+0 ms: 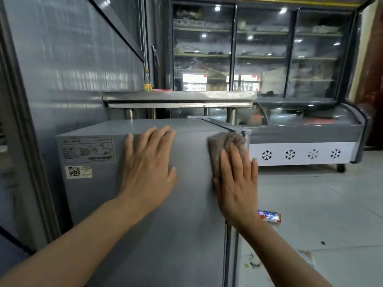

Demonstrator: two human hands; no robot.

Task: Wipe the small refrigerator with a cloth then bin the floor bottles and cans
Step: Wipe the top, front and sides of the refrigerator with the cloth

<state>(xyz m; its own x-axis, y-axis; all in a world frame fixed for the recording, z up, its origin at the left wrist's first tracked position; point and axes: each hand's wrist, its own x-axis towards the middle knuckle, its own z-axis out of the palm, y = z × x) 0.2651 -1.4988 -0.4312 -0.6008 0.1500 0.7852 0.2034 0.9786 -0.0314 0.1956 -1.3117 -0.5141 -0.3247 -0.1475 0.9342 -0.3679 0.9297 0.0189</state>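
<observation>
A: Where does the wiping stand?

B: The small refrigerator (145, 214) fills the lower left of the view, its grey side panel facing the camera. The right hand (238, 183) presses a brownish cloth (223, 146) flat against that panel, close to its top right corner where the door seam runs down. Fingers are straight and spread over the cloth, nothing curled round it.

A: And the other one?

B: The left hand (149, 162) lies open and flat on the same panel, fingertips reaching over the top edge. It looks like bracing, I'd judge, so the cabinet doesn't shift.

A: How will the cloth behave?

B: Soft and limp, by the way it bunches at the top. Pressed under a flat palm it should follow the panel well; I'd keep the palm centred on it so its loose edge doesn't fold under. The painted metal looks smooth and stiff, so it should slide easily.

A: What about the floor rubbish?

B: One can (269, 216) lies on its side on the floor tiles, just right of the refrigerator's front edge, behind the right wrist. Probably light and thin-walled, easily dented and prone to rolling; grasp it round the middle. I can't see any bottles on the floor, nor a bin
</observation>
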